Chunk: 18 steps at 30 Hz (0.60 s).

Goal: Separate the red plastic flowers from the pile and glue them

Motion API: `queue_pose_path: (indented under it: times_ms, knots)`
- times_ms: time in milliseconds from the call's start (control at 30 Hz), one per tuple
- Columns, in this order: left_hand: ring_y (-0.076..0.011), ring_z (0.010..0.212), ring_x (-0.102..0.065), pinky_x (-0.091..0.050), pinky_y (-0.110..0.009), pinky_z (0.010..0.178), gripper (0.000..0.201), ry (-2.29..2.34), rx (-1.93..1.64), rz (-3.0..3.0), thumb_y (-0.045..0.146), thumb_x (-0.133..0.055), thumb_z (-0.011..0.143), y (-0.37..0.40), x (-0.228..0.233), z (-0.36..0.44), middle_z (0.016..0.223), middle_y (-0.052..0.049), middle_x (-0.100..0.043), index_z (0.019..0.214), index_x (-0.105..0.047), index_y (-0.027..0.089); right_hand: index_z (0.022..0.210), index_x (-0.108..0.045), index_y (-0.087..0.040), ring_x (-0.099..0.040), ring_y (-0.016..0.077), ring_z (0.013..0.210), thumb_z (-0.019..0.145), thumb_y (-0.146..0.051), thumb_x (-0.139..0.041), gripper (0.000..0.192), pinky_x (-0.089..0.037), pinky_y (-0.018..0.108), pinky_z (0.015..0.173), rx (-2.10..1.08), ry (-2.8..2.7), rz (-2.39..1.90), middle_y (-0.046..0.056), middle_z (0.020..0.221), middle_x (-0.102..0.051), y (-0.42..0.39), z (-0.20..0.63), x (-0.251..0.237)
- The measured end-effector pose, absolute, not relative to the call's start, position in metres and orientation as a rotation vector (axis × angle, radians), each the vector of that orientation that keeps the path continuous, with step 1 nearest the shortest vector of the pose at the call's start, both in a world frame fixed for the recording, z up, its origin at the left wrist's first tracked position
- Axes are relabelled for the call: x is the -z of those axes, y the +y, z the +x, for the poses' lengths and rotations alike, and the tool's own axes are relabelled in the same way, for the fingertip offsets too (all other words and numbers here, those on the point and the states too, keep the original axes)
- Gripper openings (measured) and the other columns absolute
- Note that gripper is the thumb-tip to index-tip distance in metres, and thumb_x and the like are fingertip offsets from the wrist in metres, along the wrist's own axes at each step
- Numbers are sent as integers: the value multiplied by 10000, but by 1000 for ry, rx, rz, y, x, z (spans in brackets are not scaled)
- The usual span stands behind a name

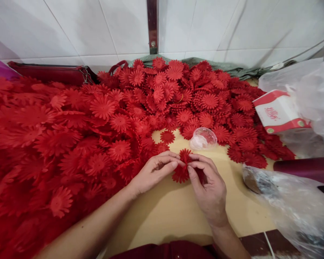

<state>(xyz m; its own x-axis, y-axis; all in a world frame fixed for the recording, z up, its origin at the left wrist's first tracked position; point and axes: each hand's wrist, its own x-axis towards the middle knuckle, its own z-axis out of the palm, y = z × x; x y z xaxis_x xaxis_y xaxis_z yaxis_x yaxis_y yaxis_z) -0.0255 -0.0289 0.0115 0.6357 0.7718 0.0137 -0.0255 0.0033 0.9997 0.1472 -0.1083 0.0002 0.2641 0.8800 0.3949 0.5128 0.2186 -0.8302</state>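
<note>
Red fabric flower pieces [181, 175] are held between my two hands, just above the tabletop. My left hand [156, 169] pinches them from the left, thumb and fingers meeting at their edge. From the right, my right hand [209, 183] grips the same pieces between thumb and forefinger. How many layers are in my fingers I cannot make out. A single loose red flower piece [167, 137] lies on the table beyond my left hand. Just past my fingertips sits a small clear round dish [203, 139] with something white in it.
A big heap of red flower pieces [102, 108] covers the left and back of the table [151, 219]. On the right are a red-and-white box [280, 111], a dark red cylinder [305, 169] and clear plastic bags [294, 205]. A dark red bag [51, 73] rests by the tiled wall [97, 28].
</note>
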Motion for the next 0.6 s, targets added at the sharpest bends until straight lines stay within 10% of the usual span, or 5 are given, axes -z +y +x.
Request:
queue_pose_path:
  times_ms: [600]
  knots:
    - [-167, 911, -642, -501, -300, 875, 196, 675, -820, 1452, 366, -758, 878, -31, -2, -18, 952, -66, -686, 867, -739, 171, 957, -659, -215, -631, 205, 1090, 988, -246, -582, 88, -531, 353, 929, -590, -1235, -1390, 87, 1102, -655, -110, 145, -3]
